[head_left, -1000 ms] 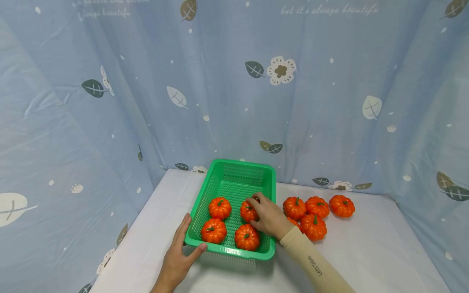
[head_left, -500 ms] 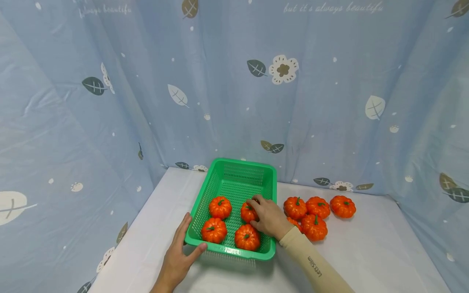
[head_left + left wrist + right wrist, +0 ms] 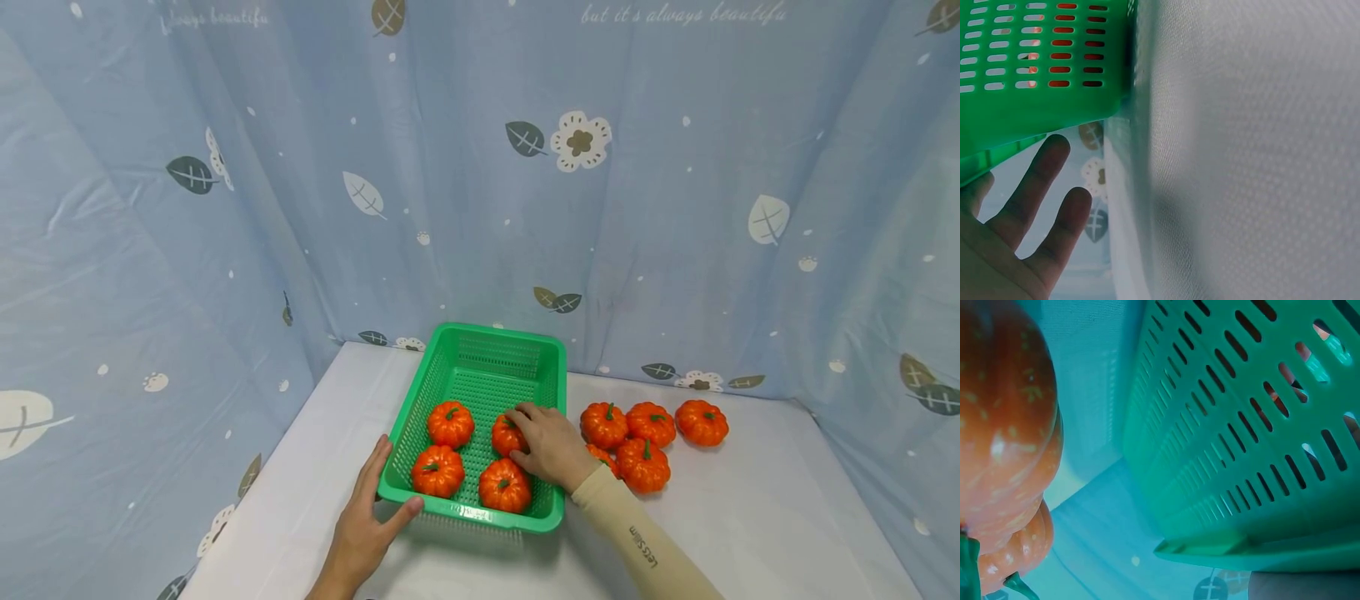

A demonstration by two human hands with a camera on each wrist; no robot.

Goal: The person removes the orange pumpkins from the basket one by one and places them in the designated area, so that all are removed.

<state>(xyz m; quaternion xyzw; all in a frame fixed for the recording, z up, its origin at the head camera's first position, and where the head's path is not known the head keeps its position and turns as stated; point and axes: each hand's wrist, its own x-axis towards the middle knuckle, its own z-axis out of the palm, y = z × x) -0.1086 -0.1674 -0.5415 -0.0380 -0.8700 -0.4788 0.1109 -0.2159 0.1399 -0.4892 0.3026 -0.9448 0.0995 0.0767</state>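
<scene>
A green plastic basket [image 3: 471, 518] stands on the white-covered table with several small orange pumpkins in it. My left hand [image 3: 363, 525] is at its near left corner, fingers straight along the side and thumb at the front rim. In the left wrist view those fingers [image 3: 1063, 228] stretch out beside the slotted basket wall [image 3: 1035, 103]. Reaching over the right rim, my right hand [image 3: 552, 448] grips a pumpkin [image 3: 506, 437] with curled fingers, partly covering it. Just in front of it sits another pumpkin [image 3: 505, 487]. Two more, a rear pumpkin [image 3: 451, 425] and a front pumpkin [image 3: 437, 472], sit on the left side.
Right of the basket lies a group of loose pumpkins [image 3: 642, 466], one partly behind my right forearm. A separate pumpkin [image 3: 701, 423] is farthest right. Pumpkins [image 3: 1007, 425] also show close outside the basket wall [image 3: 1260, 456] in the right wrist view. A blue patterned curtain [image 3: 465, 208] hangs behind.
The head view has shifted very slightly. Both hands, the basket and the pumpkins stay practically in place.
</scene>
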